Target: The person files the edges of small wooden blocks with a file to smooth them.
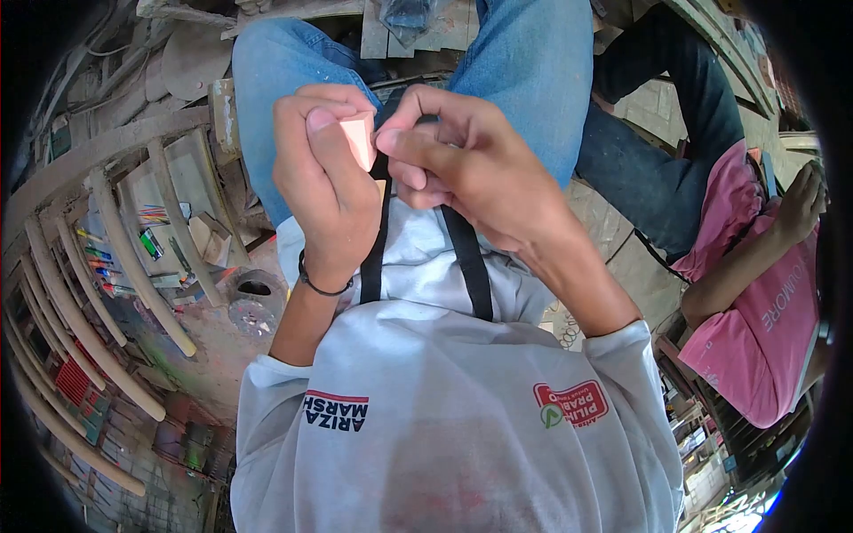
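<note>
A small pale, pinkish block (359,140), apparently wood, sits between the thumb and fingers of my left hand (324,169). One flat face and an edge of it show; my fingers cover the rest. Close beside its right edge is my right hand (471,160), thumb and index finger pinched together and the other fingers curled in. Whatever that pinch may hold is hidden or too small to make out. Both hands are raised above my lap, between my jeans-clad knees (542,98).
Curved wooden slats (115,258) of a chair-like frame stand at left. Behind them lie pens (98,253) and small items near a round container (255,289). A person in a pink shirt (755,311) sits close at right. Wooden boards (444,35) lie ahead.
</note>
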{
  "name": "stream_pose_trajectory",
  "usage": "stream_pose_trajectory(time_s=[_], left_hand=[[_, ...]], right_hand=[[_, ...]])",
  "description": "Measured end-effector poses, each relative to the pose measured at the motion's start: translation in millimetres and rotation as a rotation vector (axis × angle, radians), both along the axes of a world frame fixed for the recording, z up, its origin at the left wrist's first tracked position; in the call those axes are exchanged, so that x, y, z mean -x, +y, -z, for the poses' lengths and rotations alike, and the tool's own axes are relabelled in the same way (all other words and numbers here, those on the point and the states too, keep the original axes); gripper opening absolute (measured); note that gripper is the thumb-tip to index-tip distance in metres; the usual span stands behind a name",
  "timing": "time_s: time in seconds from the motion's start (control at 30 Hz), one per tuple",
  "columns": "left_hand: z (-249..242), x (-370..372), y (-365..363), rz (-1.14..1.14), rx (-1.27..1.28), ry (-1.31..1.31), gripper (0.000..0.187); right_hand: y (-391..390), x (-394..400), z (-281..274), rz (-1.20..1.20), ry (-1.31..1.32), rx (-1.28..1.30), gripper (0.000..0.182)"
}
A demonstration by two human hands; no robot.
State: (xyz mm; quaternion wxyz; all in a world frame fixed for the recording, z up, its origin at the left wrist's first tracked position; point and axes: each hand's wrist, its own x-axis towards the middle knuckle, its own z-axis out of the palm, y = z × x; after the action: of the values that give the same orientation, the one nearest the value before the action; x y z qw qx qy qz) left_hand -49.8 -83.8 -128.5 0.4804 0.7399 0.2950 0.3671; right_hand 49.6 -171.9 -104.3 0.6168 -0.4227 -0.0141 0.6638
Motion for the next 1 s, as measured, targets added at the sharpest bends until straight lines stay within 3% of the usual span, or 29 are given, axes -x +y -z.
stream_pose_trajectory(time_s=[0.07,0.1,0.17,0.2,0.27,0.3,0.37,0.47,0.53,0.63,0.8,0.9,0.97,1.0], left_hand=[[-1,1,1,0.017,0.133,0.018,0.021],[-5,2,1,0.016,0.134,0.019,0.021],[-14,1,1,-0.017,0.339,0.036,0.022],[-14,1,2,-0.018,0.339,0.035,0.022],[-13,2,5,-0.015,0.467,0.050,0.022],[-15,1,7,-0.019,0.466,0.047,0.022],[-20,4,14,0.033,0.951,0.079,0.020],[-16,8,23,0.119,1.055,0.195,0.017],[-14,9,22,0.153,1.093,0.117,0.017],[-11,6,17,-0.004,0.946,0.073,0.017],[-6,9,16,0.010,0.304,0.185,0.021],[-3,5,13,-0.039,0.100,0.130,0.020],[0,5,15,-0.015,0.002,0.115,0.019],[1,5,16,0.003,-0.097,0.100,0.018]], right_hand=[[1,2,2,-0.065,-0.764,-0.118,0.008],[1,2,2,-0.066,-0.763,-0.119,0.008],[2,1,2,-0.044,-1.131,-0.220,0.009],[3,0,4,-0.045,-1.132,-0.221,0.009],[7,-2,10,-0.041,-1.461,-0.410,0.012],[7,-6,9,-0.044,-1.463,-0.413,0.012],[8,-13,6,-0.216,-1.634,-0.626,0.013],[14,-18,5,-0.355,-1.615,-0.607,0.013],[14,-13,8,-0.302,-1.549,-0.545,0.013],[14,-12,2,-0.285,-1.507,-0.433,0.010],[11,-2,5,-0.262,-1.538,-0.274,0.010],[10,-3,2,-0.313,-1.380,-0.192,0.019],[13,-3,12,-0.186,-1.035,-0.253,0.024],[14,-7,10,-0.185,-1.034,-0.254,0.024]])
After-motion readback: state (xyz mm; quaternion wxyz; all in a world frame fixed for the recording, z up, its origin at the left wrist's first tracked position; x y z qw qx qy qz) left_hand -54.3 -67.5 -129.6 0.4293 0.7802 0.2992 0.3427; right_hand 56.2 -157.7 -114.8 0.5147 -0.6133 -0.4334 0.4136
